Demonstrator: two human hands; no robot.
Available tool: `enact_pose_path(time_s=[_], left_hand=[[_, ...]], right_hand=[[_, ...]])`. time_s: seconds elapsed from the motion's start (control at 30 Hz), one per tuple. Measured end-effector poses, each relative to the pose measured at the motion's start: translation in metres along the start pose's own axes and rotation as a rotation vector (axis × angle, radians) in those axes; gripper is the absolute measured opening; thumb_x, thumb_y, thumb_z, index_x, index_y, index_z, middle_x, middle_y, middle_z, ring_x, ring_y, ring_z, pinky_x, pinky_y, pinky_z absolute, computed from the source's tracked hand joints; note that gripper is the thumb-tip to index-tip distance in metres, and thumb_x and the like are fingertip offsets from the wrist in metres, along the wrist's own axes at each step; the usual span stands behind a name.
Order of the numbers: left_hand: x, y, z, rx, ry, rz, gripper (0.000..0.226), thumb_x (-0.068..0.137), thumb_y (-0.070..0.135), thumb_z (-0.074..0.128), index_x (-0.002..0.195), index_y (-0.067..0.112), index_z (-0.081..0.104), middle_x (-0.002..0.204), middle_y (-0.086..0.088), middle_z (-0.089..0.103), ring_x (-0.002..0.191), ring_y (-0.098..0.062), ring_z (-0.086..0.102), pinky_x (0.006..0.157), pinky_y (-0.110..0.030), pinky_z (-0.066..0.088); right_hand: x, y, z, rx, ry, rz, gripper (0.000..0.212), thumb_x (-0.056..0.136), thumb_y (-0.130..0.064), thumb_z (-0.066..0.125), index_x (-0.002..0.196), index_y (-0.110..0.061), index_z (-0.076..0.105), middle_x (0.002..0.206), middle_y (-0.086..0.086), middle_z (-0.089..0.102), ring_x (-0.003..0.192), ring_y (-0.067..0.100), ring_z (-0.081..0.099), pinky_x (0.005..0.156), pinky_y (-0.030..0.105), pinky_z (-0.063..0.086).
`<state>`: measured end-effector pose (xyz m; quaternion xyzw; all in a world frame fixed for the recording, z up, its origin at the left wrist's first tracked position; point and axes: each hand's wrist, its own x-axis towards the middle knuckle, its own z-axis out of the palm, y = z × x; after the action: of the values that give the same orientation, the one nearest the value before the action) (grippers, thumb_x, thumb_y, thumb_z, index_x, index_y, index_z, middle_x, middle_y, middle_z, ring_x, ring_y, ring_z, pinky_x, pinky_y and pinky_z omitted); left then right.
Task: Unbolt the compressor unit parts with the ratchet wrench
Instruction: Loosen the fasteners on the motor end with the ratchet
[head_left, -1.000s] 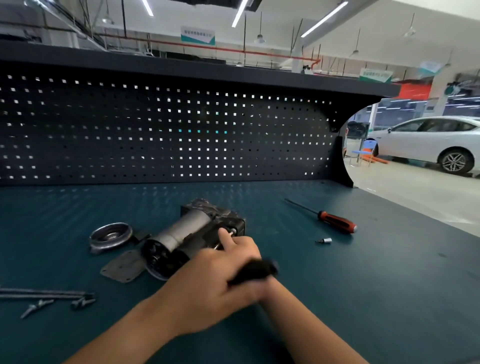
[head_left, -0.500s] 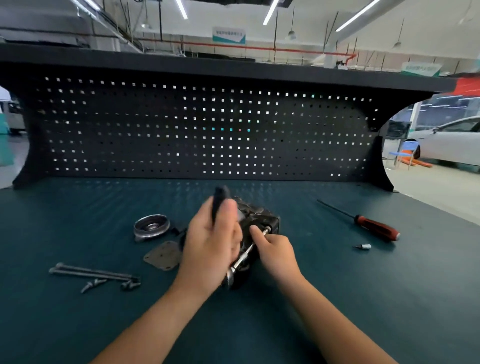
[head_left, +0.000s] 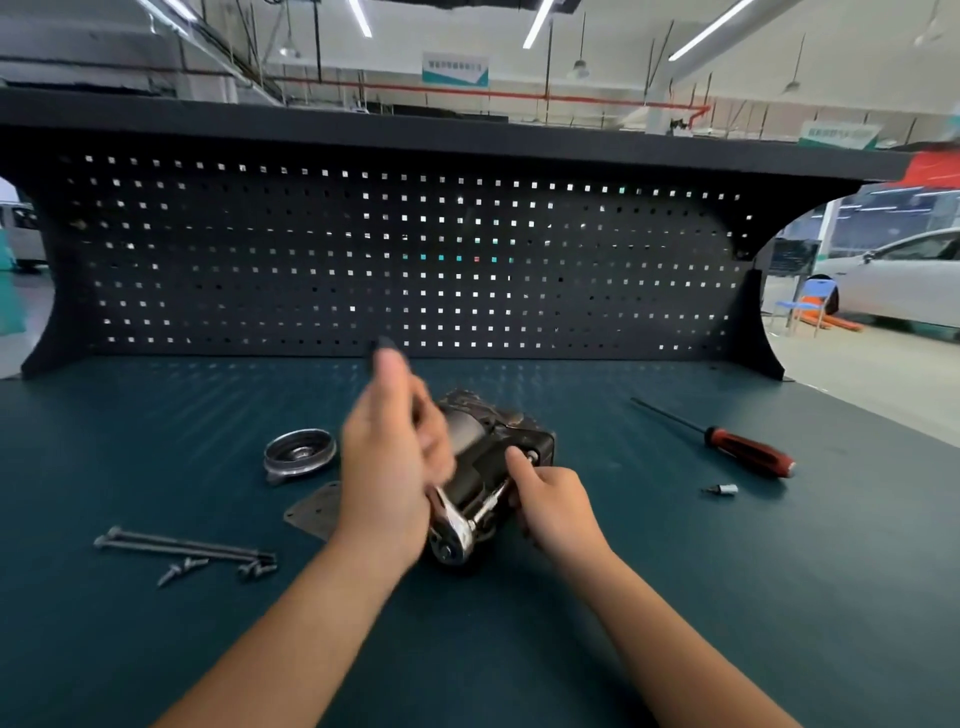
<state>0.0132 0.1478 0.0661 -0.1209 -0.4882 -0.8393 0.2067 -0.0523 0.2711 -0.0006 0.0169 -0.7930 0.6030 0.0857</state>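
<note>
The dark compressor unit (head_left: 493, 441) lies on the green bench top (head_left: 675, 597) at its middle. My left hand (head_left: 387, 467) grips the black handle of the ratchet wrench (head_left: 457, 535), handle pointing up and away; the hand is motion-blurred. The chrome ratchet head sits low at the unit's near end, with an extension bar running up to a bolt on the unit's right side. My right hand (head_left: 550, 504) pinches that extension bar near the bolt, forefinger stretched to the socket end.
A round metal cover (head_left: 300, 455) and a flat plate (head_left: 317, 509) lie left of the unit. Long bolts (head_left: 182, 545) and small screws (head_left: 208, 569) lie at near left. A red-handled screwdriver (head_left: 748, 457) and a small socket bit (head_left: 722, 489) lie to the right. A pegboard (head_left: 389, 260) backs the bench.
The wrench handle swung from lying toward me, up and over to point away. My right hand came out from under the left and took hold of the extension bar. The view shifted left.
</note>
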Motion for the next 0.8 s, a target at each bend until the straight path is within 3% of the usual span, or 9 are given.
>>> enact_pose_path(time_s=[0.1, 0.2, 0.33, 0.43, 0.5, 0.57, 0.67, 0.73, 0.8], left_hand=[[0.024, 0.006, -0.013, -0.305, 0.312, -0.221, 0.043, 0.092, 0.053, 0.042, 0.066, 0.018, 0.038, 0.042, 0.010, 0.025, 0.031, -0.004, 0.019, 0.031, -0.016, 0.017], [0.026, 0.002, -0.014, -0.205, 0.302, -0.164, 0.043, 0.094, 0.051, 0.039, 0.066, 0.018, 0.038, 0.042, 0.010, 0.025, 0.031, -0.005, 0.018, 0.030, -0.017, 0.017], [0.008, 0.000, -0.002, 0.011, 0.067, 0.044, 0.043, 0.095, 0.048, 0.034, 0.065, 0.018, 0.035, 0.041, 0.010, 0.026, 0.032, -0.006, 0.018, 0.035, -0.014, 0.018], [-0.008, -0.002, 0.003, 0.201, -0.235, 0.211, 0.034, 0.084, 0.045, 0.046, 0.060, 0.021, 0.040, 0.040, 0.010, 0.035, 0.034, -0.002, 0.028, 0.036, -0.014, 0.026], [-0.020, -0.008, 0.005, 0.528, -0.602, 0.437, 0.023, 0.079, 0.041, 0.050, 0.065, 0.022, 0.052, 0.052, 0.009, 0.051, 0.046, -0.001, 0.041, 0.048, -0.011, 0.034], [-0.033, -0.022, 0.004, 0.928, -0.905, 0.734, 0.031, 0.078, 0.045, 0.051, 0.073, 0.015, 0.061, 0.059, 0.003, 0.058, 0.052, -0.008, 0.046, 0.050, -0.016, 0.035], [-0.040, -0.039, 0.001, 1.193, -0.992, 1.031, 0.042, 0.079, 0.048, 0.049, 0.065, 0.010, 0.056, 0.047, 0.001, 0.055, 0.040, -0.020, 0.049, 0.039, -0.023, 0.030], [-0.041, -0.039, 0.001, 0.994, -0.871, 0.891, 0.035, 0.081, 0.047, 0.052, 0.074, 0.014, 0.060, 0.052, 0.011, 0.053, 0.047, -0.010, 0.052, 0.044, -0.016, 0.036], [-0.038, -0.035, 0.000, 0.647, -0.649, 0.578, 0.022, 0.081, 0.053, 0.055, 0.082, 0.031, 0.058, 0.057, 0.019, 0.048, 0.054, 0.004, 0.048, 0.053, -0.006, 0.036]], right_hand=[[-0.002, -0.002, -0.003, -0.003, -0.010, 0.019, 0.048, 0.092, -0.046, 0.047, 0.062, -0.008, 0.043, 0.044, -0.002, 0.039, 0.039, 0.012, 0.035, 0.042, 0.020, 0.030], [0.000, -0.003, -0.002, -0.005, -0.011, 0.016, 0.047, 0.093, -0.040, 0.048, 0.056, -0.011, 0.042, 0.038, -0.007, 0.037, 0.033, 0.008, 0.032, 0.038, 0.018, 0.028], [0.001, -0.003, 0.000, 0.104, -0.005, 0.080, 0.046, 0.093, -0.028, 0.048, 0.052, -0.015, 0.035, 0.037, -0.008, 0.028, 0.034, 0.009, 0.022, 0.039, 0.020, 0.019], [0.002, -0.002, 0.001, 0.082, -0.036, 0.091, 0.041, 0.093, -0.021, 0.046, 0.053, -0.016, 0.039, 0.038, -0.009, 0.032, 0.031, 0.006, 0.025, 0.034, 0.017, 0.021], [0.001, 0.000, 0.000, 0.033, -0.069, 0.068, 0.035, 0.094, -0.013, 0.048, 0.059, -0.016, 0.044, 0.048, -0.011, 0.041, 0.034, -0.001, 0.039, 0.035, 0.009, 0.028], [0.000, 0.000, 0.000, 0.004, -0.038, 0.038, 0.039, 0.092, -0.010, 0.049, 0.054, -0.014, 0.043, 0.043, -0.009, 0.041, 0.031, -0.003, 0.039, 0.034, 0.008, 0.027], [0.001, -0.003, -0.004, 0.044, -0.023, 0.084, 0.045, 0.092, -0.018, 0.044, 0.048, -0.012, 0.045, 0.028, -0.008, 0.037, 0.028, 0.005, 0.033, 0.036, 0.018, 0.027], [0.001, -0.001, -0.005, -0.023, -0.023, 0.046, 0.045, 0.093, -0.018, 0.047, 0.049, -0.014, 0.044, 0.031, -0.010, 0.038, 0.034, 0.004, 0.037, 0.041, 0.018, 0.031], [-0.003, 0.000, -0.005, -0.108, -0.039, -0.016, 0.040, 0.093, -0.014, 0.052, 0.054, -0.013, 0.043, 0.048, -0.009, 0.044, 0.047, 0.001, 0.044, 0.049, 0.016, 0.035]])
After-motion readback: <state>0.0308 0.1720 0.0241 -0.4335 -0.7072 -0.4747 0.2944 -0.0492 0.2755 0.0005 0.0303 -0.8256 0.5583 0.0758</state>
